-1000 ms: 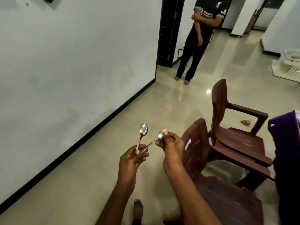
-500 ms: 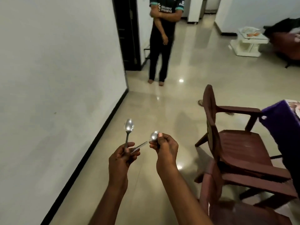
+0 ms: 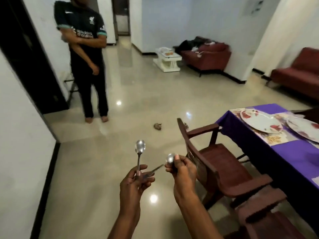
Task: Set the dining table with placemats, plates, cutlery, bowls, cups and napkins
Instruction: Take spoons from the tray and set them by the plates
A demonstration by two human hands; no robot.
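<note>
Low in the middle: both hands raised over the glossy floor [image 3: 107, 169], left of the chairs
Left hand [image 3: 133, 184]: fingers curled round the handle of an upright spoon [image 3: 140, 147], bowl on top; a second thin metal piece [image 3: 155, 169] slants out of the same grip toward the right, its kind hard to make out
Right hand [image 3: 181, 169]: pinches a second spoon bowl [image 3: 170, 159] between thumb and fingers; its handle is hidden behind the palm
Counter [image 3: 293, 153]: at right, under a purple cloth, cut off by the frame edge
Placemats [image 3: 274, 138]: patterned, blurred, lying on the cloth
Plates [image 3: 260, 122]: two on the mats, the farther-right one partly cut off
Chairs [image 3: 217, 163]: brown, beside the counter; the nearest cropped at the bottom
Bystander [image 3: 86, 54]: stands at the doorway, head out of view
</note>
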